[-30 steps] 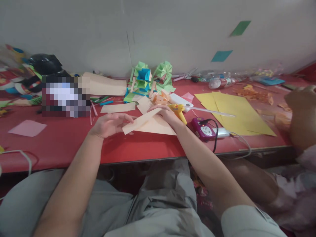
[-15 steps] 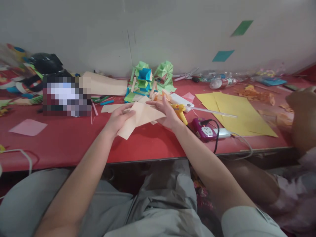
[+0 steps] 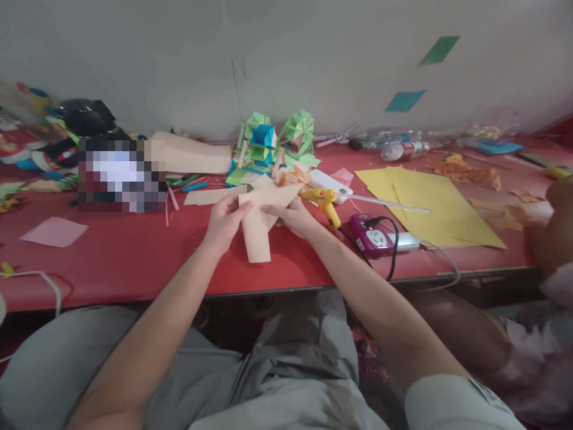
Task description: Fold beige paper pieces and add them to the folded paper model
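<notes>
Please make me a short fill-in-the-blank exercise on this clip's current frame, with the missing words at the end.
The left hand and the right hand hold the folded sheet, and the ____ hand is nearer the glue gun.
The glue gun's body is coloured ____.
Of the two paper pieces on the wall, the upper piece is ____.
The tabletop is ____.

Missing words: right; yellow; green; red.

Counted: one yellow plastic glue gun (image 3: 329, 208), one purple boxy plastic socket (image 3: 371, 237), two round pleated green paper ornaments (image 3: 299, 126) were present.
</notes>
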Demonstrator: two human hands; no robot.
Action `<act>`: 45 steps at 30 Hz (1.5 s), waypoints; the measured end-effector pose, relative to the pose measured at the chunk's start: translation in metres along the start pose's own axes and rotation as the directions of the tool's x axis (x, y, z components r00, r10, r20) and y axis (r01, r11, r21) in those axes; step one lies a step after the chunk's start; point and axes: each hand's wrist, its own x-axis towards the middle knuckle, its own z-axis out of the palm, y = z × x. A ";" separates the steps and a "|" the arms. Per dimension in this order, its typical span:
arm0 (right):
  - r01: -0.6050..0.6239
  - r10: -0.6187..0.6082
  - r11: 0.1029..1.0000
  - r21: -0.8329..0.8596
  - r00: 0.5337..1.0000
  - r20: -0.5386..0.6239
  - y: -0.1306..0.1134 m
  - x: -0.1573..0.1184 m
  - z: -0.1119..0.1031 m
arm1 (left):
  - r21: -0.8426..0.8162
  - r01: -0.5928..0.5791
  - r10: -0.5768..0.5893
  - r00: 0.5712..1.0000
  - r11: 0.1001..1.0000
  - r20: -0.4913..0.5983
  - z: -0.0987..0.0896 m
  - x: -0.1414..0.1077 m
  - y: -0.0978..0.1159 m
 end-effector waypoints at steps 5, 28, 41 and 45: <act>0.077 -0.077 0.997 0.029 0.997 -0.026 -0.002 -0.002 0.004 | 0.061 -0.011 0.011 1.000 0.998 0.002 0.000 -0.002 0.000; 0.259 -0.258 0.960 -0.110 0.966 0.022 -0.013 -0.013 0.011 | 0.163 -0.195 0.212 0.973 0.967 -0.089 0.002 -0.008 0.006; 0.178 -0.177 0.984 0.018 0.983 -0.054 -0.007 -0.009 0.009 | 0.050 -0.155 0.159 0.984 0.987 -0.085 -0.003 -0.003 0.004; 0.163 -0.160 0.986 0.028 0.984 -0.080 -0.009 -0.009 0.011 | 0.005 -0.156 0.156 0.985 0.988 -0.075 -0.004 -0.002 0.004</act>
